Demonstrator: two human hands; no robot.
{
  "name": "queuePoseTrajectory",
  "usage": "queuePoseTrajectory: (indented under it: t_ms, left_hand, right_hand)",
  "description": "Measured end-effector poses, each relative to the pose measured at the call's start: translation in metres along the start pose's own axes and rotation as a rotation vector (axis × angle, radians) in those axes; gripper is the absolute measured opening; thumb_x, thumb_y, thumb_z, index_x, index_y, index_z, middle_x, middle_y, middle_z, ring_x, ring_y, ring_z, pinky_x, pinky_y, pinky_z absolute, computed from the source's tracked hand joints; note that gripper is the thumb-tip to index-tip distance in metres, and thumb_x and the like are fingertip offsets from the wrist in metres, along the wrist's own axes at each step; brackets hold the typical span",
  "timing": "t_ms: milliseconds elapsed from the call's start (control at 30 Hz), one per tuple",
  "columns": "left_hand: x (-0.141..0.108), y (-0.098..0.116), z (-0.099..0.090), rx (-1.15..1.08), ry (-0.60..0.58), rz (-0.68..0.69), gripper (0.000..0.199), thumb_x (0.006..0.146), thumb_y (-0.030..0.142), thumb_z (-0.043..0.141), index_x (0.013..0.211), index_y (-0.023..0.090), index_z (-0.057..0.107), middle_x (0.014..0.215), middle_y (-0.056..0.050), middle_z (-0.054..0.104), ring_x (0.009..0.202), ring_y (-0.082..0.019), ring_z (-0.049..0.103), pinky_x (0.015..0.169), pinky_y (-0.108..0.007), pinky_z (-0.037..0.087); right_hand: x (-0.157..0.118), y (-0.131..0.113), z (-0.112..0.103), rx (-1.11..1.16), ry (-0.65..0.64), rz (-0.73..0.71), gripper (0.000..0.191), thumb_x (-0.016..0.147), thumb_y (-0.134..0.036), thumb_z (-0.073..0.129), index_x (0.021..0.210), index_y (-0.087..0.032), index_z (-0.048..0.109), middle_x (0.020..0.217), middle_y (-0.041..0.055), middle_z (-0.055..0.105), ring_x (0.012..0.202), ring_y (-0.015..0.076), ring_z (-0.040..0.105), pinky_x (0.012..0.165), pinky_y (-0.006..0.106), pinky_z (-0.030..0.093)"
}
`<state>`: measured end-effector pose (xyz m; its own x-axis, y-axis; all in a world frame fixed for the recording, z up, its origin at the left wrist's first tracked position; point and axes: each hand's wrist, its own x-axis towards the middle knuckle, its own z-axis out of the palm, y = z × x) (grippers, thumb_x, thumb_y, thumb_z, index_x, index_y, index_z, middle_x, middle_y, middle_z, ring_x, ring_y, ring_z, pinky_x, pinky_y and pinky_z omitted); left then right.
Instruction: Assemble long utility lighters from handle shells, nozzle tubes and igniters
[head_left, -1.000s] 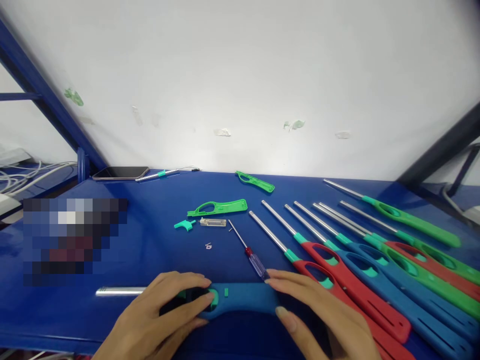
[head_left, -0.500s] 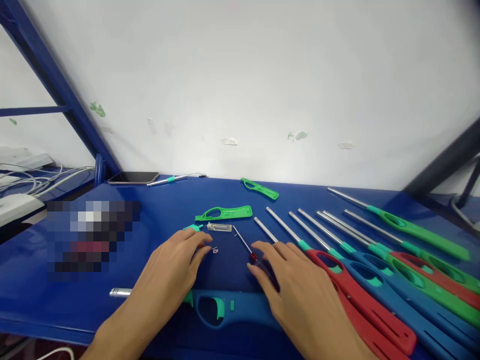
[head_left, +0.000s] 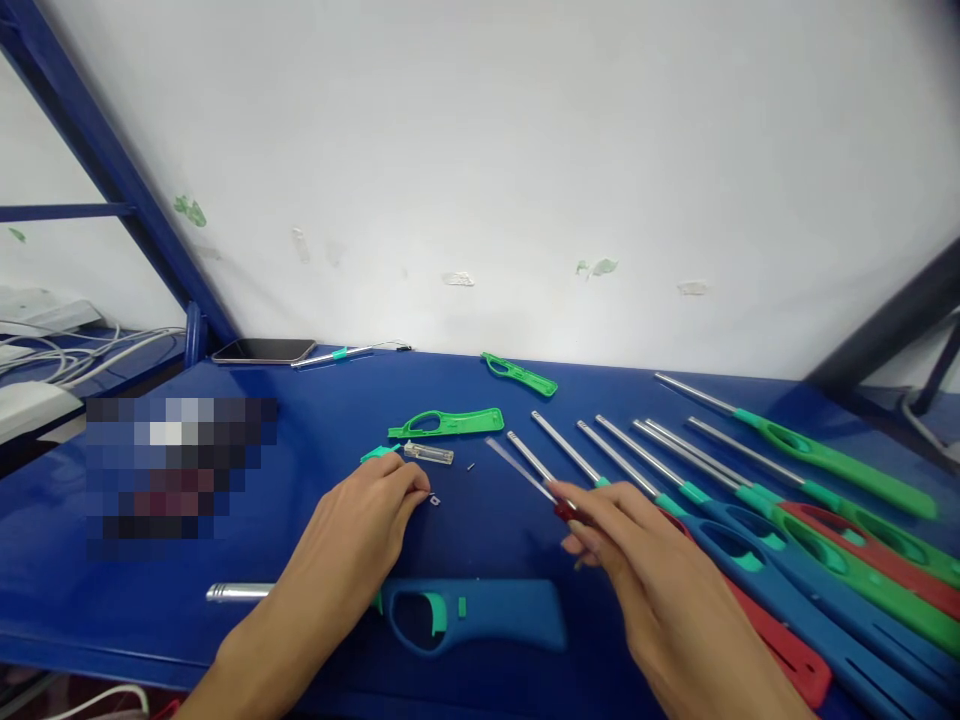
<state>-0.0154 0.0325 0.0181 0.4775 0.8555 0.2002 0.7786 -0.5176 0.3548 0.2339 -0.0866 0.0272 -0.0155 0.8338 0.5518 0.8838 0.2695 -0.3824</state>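
Observation:
My right hand grips a screwdriver by its handle; the red collar shows and the thin shaft, blurred, points up and left. The fingers of my left hand are pinched together on the table beside a small metal clip; what lies between them is too small to make out. Just beyond are a clear lighter fuel tank, a teal plastic part and a tiny screw-like pin. A blue long-necked lighter lies nearest me, its metal tube partly behind my left forearm.
Two green lighter shell halves lie farther back. Several red, blue and green lighters fan out at right. A phone and a loose metal tube lie by the wall. Blue frame bars rise at left.
My right hand has picked up the screwdriver and moved it right, off the table. My left hand has shifted slightly right to the small clip. The fuel tank has moved slightly left and tilted.

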Motion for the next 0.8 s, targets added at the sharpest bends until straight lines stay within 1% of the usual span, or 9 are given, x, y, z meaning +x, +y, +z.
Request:
queuePoseTrajectory:
  t_ms: [67,167,267,400,467,633,700,767,800]
  left_hand:
    - [-0.001,0.000,0.001,-0.014,0.004,-0.003,0.027,0.104,0.026,0.047,0.090,0.024,0.070,0.096,-0.004,0.072,0.087,-0.024,0.069,0.077,-0.034,0.050]
    - [-0.001,0.000,0.001,-0.039,0.014,-0.009,0.027,0.105,0.028,0.045,0.087,0.025,0.066,0.094,-0.003,0.071,0.085,-0.024,0.068,0.076,-0.035,0.048]
    - [-0.001,-0.003,-0.006,-0.072,0.033,-0.024,0.026,0.106,0.031,0.044,0.089,0.025,0.063,0.093,-0.002,0.072,0.083,-0.023,0.069,0.075,-0.034,0.048]
    - [-0.001,-0.012,-0.018,-0.110,0.084,-0.062,0.023,0.108,0.035,0.042,0.099,0.026,0.061,0.091,0.001,0.072,0.080,-0.021,0.067,0.072,-0.030,0.046]
    - [-0.001,-0.016,-0.022,-0.120,0.107,-0.086,0.022,0.107,0.036,0.042,0.099,0.026,0.060,0.085,0.002,0.070,0.072,-0.019,0.064,0.067,-0.029,0.044]
    - [-0.001,-0.022,-0.023,-0.147,0.160,-0.112,0.024,0.107,0.041,0.040,0.098,0.026,0.056,0.078,0.004,0.066,0.065,-0.018,0.060,0.063,-0.028,0.041]
    - [-0.001,-0.023,-0.023,-0.158,0.174,-0.113,0.026,0.107,0.043,0.040,0.098,0.027,0.057,0.077,0.005,0.066,0.062,-0.017,0.059,0.062,-0.028,0.040]
    - [-0.001,-0.022,-0.025,-0.164,0.185,-0.113,0.026,0.107,0.044,0.041,0.098,0.027,0.058,0.076,0.005,0.065,0.060,-0.017,0.058,0.060,-0.028,0.040]
    - [-0.001,-0.022,-0.027,-0.165,0.193,-0.114,0.026,0.106,0.044,0.041,0.097,0.027,0.058,0.076,0.005,0.065,0.060,-0.017,0.057,0.060,-0.028,0.039]
  right_hand:
    - [-0.005,-0.001,-0.004,0.138,-0.041,0.085,0.025,0.111,-0.025,0.042,0.121,-0.029,0.064,0.095,-0.0021,0.075,0.079,0.0092,0.078,0.071,0.013,0.062]
    - [-0.012,-0.004,-0.007,0.175,-0.044,0.186,0.018,0.107,-0.031,0.052,0.122,-0.031,0.063,0.089,-0.0023,0.079,0.075,0.0146,0.080,0.061,0.015,0.062]
    - [-0.018,-0.005,-0.005,0.140,-0.105,0.165,0.019,0.104,-0.033,0.059,0.120,-0.032,0.069,0.086,-0.0007,0.082,0.071,0.0188,0.081,0.053,0.017,0.061]
    - [-0.024,-0.002,0.008,0.055,-0.232,0.107,0.041,0.092,-0.042,0.079,0.131,-0.035,0.070,0.105,-0.0033,0.085,0.083,0.0195,0.084,0.068,0.020,0.066]
    - [-0.026,0.000,0.015,0.043,-0.276,0.090,0.045,0.086,-0.042,0.085,0.129,-0.039,0.073,0.108,-0.0060,0.084,0.083,0.0196,0.083,0.067,0.022,0.066]
    - [-0.023,-0.001,0.019,0.121,-0.341,0.140,0.035,0.082,-0.034,0.090,0.115,-0.040,0.078,0.097,-0.0082,0.084,0.076,0.0163,0.081,0.057,0.017,0.059]
    - [-0.021,-0.004,0.019,0.147,-0.315,0.173,0.030,0.082,-0.033,0.090,0.109,-0.037,0.078,0.082,-0.0096,0.080,0.063,0.0128,0.076,0.054,0.015,0.056]
    - [-0.020,-0.009,0.019,0.139,-0.233,0.187,0.016,0.091,-0.044,0.082,0.101,-0.033,0.075,0.065,-0.0100,0.070,0.050,0.0109,0.066,0.049,0.016,0.052]
    - [-0.020,-0.011,0.020,0.121,-0.179,0.189,0.021,0.097,-0.053,0.073,0.096,-0.032,0.073,0.059,-0.0097,0.065,0.046,0.0108,0.062,0.046,0.016,0.050]
